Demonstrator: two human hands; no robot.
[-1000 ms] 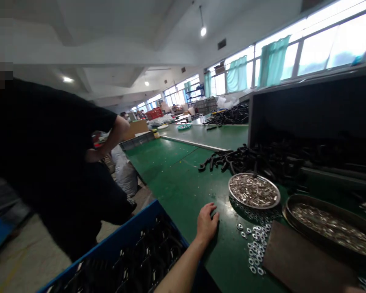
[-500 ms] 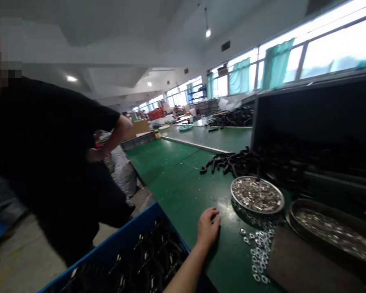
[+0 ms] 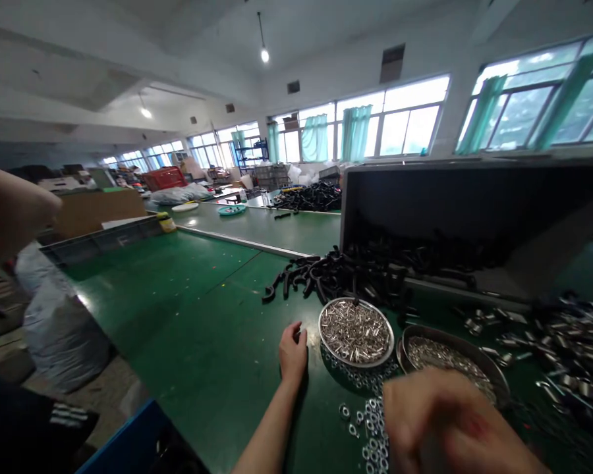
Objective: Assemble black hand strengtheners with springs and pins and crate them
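Worktop (image 3: 202,342): our view has swung right in the last half second; more of the loose metal fittings (image 3: 573,342), well right of the dish, now shows.
Grey bin (image 3: 435,197): behind and right of the dish; black curved parts (image 3: 321,273) lie spilled behind the dish.
Blue crate (image 3: 128,438): reduced to a corner, nearer us and well left of the dish.
Dish (image 3: 320,329): our landmark, heaped with metal pins (image 3: 356,329).
Right hand (image 3: 454,401): newly in view, near side and right of the dish; blurred, fingers curled, contents we cannot tell.
Left hand (image 3: 292,352): little moved, left of the dish; thumb apart, no object seen in it.
Nuts (image 3: 373,431): near side of the dish, beside our right hand in view; we judge handling now centres hereabouts.
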